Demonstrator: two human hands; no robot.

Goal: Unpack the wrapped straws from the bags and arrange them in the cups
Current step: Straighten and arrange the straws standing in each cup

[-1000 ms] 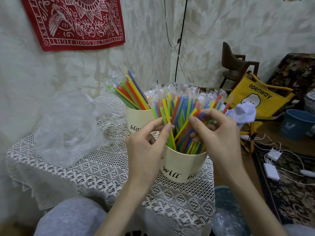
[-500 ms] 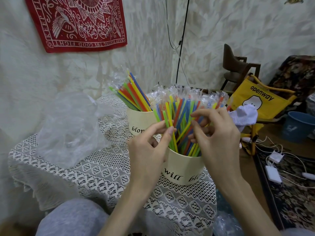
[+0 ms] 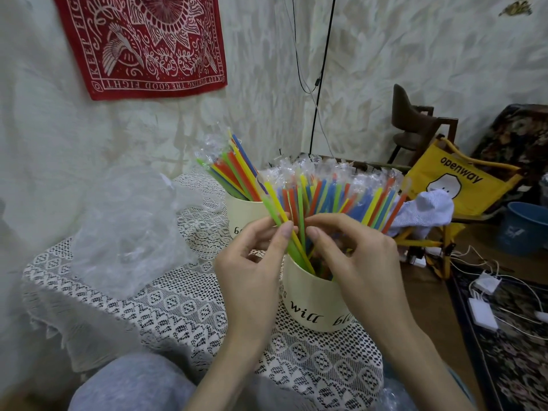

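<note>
Change: both hands have drawn together at the bundle's left
Left hand (image 3: 255, 262): pinches green and yellow straws (image 3: 278, 212)
Right hand (image 3: 355, 256): fingers curled among straws
Near cup (image 3: 314, 307): on tabletop (image 3: 178, 310), packed with straws
Far cup (image 3: 240, 209): behind, partly filled

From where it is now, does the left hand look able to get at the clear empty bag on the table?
Probably yes. The left hand pinches straws at the near cup, but only bare lace tablecloth lies between it and the bag; it would need to let go first.
</note>
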